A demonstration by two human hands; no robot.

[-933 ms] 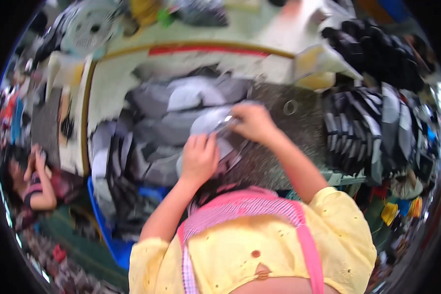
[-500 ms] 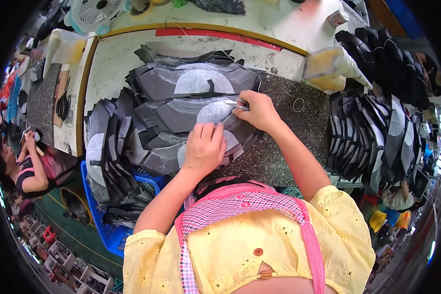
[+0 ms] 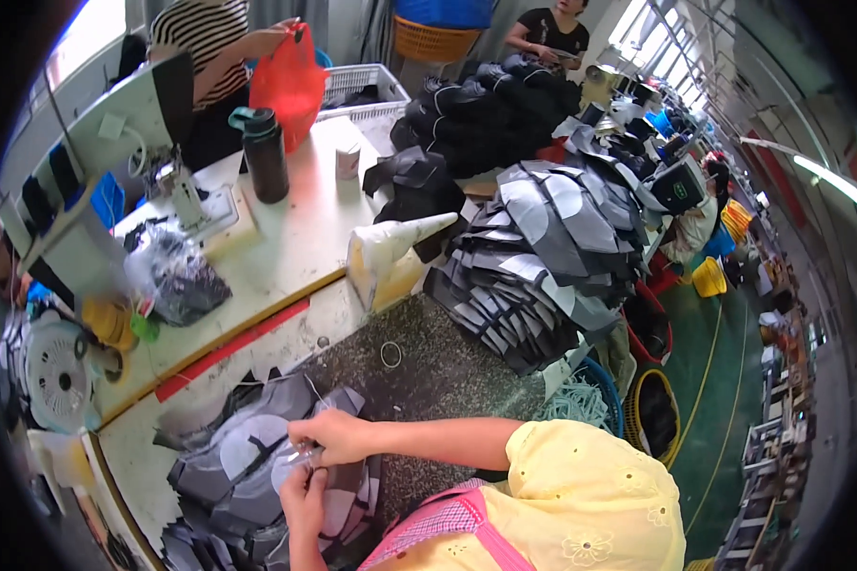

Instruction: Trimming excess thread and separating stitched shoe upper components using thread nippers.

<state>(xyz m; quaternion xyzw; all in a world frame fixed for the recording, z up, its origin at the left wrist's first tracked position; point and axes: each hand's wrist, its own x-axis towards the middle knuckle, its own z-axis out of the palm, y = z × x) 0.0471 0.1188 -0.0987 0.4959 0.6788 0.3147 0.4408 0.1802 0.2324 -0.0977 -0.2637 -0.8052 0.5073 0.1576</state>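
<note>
Grey cut fabric panels (image 3: 214, 476) with pale rounded patches lie overlapped on the worktable at lower left. My right hand (image 3: 338, 438) is closed over them, gripping a small shiny metal tool (image 3: 304, 455) whose kind is too small to make out. Just nearer to me, my left hand (image 3: 303, 504) has its fingers pinched together, close to the right fingertips and over a panel. Whatever sits between the left fingers is hidden.
A glue-stained clear container (image 3: 381, 266) with a white cone stands beyond my hands. Tall stacks of grey panels (image 3: 533, 257) rise on the right. Further off are a dark bottle (image 3: 265, 157), a sewing machine (image 3: 186, 195), a fan (image 3: 62, 381) and other people.
The view has swung to the right, so the panels now sit at lower left. My left hand has come up close to my right hand, which still grips the small metal tool.
</note>
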